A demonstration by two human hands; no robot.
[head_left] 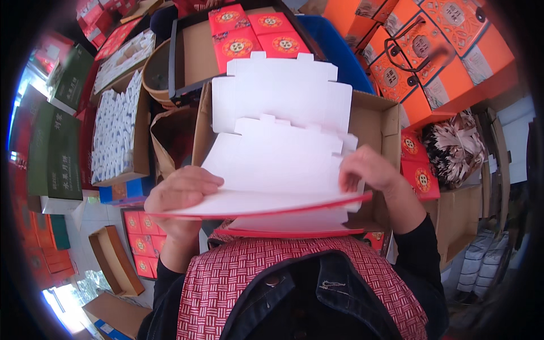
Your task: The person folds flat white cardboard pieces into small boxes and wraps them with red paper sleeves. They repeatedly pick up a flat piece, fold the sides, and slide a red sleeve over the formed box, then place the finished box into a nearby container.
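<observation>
Your left hand (182, 194) pinches one end of the white-and-red carton blank (275, 161) between your hands, right hand (368, 169) curled at the other end, hold unclear; it looks light, bendy, crease-prone, best taken by its edges.

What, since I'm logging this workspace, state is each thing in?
Held card, partly folded
Left hand, gripping it
Right hand, fingers curled at its right side
Rear white card, unfolded
Central carton, open
Left carton, open, filled with white pieces
Long floor carton, open
Orange boxes, stacked, shut
</observation>
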